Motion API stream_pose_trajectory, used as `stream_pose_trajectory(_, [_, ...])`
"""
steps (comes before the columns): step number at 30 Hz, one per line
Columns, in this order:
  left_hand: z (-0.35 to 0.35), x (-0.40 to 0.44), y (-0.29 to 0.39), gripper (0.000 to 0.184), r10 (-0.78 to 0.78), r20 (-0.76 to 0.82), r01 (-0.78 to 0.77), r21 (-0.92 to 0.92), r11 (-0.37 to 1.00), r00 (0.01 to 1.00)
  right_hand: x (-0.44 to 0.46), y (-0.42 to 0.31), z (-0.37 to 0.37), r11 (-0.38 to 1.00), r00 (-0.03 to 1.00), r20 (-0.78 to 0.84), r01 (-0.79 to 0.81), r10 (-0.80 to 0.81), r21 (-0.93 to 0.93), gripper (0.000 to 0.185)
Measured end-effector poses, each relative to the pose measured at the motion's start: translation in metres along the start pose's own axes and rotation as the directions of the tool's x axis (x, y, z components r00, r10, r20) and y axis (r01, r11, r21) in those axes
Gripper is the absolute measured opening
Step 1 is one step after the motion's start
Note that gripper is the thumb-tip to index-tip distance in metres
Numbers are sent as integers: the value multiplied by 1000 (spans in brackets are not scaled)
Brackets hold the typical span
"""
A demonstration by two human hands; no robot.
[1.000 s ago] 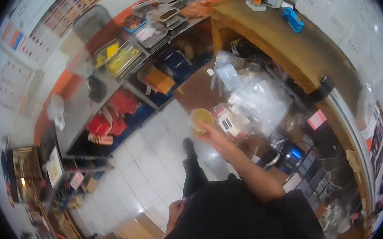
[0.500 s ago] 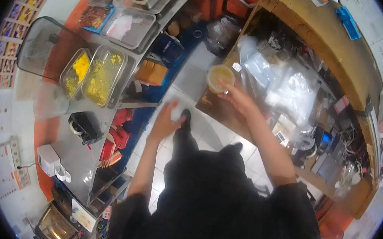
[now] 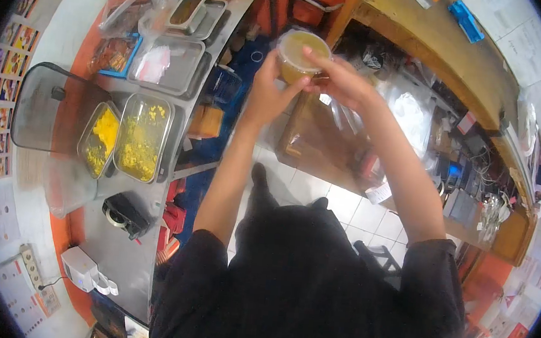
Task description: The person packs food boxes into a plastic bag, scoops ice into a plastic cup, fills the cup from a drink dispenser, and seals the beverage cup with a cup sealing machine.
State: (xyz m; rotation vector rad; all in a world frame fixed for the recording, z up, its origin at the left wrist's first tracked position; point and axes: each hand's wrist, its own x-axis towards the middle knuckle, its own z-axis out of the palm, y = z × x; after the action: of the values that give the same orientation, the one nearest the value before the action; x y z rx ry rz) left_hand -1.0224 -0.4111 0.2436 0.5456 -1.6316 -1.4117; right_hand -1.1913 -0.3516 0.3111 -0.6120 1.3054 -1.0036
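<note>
A round clear plastic tub [image 3: 292, 42] with a yellowish-brown filling and what looks like a see-through lid is held up in front of me, between both hands. My left hand [image 3: 269, 90] grips its left side, the thumb reaching under toward the front. From the right, my right hand [image 3: 341, 80] holds it with a finger lying over the top and the thumb against the side. The far sides of the tub and some fingertips are hidden.
Along the left runs a metal counter [image 3: 113, 203] with trays of yellow food [image 3: 141, 141], a black tape dispenser [image 3: 126, 215] and a white box [image 3: 80, 268]. At right, a wooden desk [image 3: 324, 141] bears plastic bags [image 3: 410, 120] and cables. White floor tiles [image 3: 344, 208] lie below.
My right hand has lifted the tub up and slightly left, away from the desk. My left hand, open and apart before, has moved up and taken hold of the tub's left side.
</note>
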Motion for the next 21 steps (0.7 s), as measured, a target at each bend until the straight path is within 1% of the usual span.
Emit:
stream_pose_trajectory(1, [-4,8,8,65,13,-2,-13,-86,996,1000,-4,-12,7,999,999,-2,36,-36,13,68])
stream_pose_trajectory(2, [-10,17,12,65,18,1,-18,-90,996,1000,0,-18,9,999,999,-6,41,-41,10,68])
stream_pose_trajectory(4, [-24,33,16,65,38,131,-36,-18,999,991,9,-28,12,995,995,22,95,-96,21,65])
stream_pose_trajectory(5, [-29,40,18,65,42,136,-39,-21,999,990,10,-35,14,998,997,36,63,-63,9,62])
stream_pose_trajectory(7, [-38,52,21,63,70,145,-57,-91,994,987,17,-43,21,996,995,45,88,-89,13,61])
stream_pose_trajectory(8, [-43,57,20,63,75,149,-61,-95,994,986,21,-46,24,994,992,59,110,-111,16,60])
stream_pose_trajectory(10, [-54,66,17,63,127,160,-123,-33,992,979,27,-50,34,991,991,35,131,-132,19,59])
stream_pose_trajectory(11, [-58,69,16,63,132,164,-127,-38,991,978,29,-53,39,989,989,16,149,-149,23,57])
stream_pose_trajectory(13, [-67,74,14,63,153,107,-151,-27,988,983,36,-55,46,988,988,5,152,-152,24,57])
stream_pose_trajectory(16, [-83,79,9,65,174,106,-173,-17,985,979,46,-54,59,986,987,2,162,-162,27,58])
stream_pose_trajectory(20, [-100,79,10,66,166,106,-164,-22,986,980,55,-50,75,987,987,-13,162,-163,-5,62])
stream_pose_trajectory(21, [-103,79,11,68,148,110,-144,-43,989,983,57,-49,79,982,982,-9,189,-189,10,62])
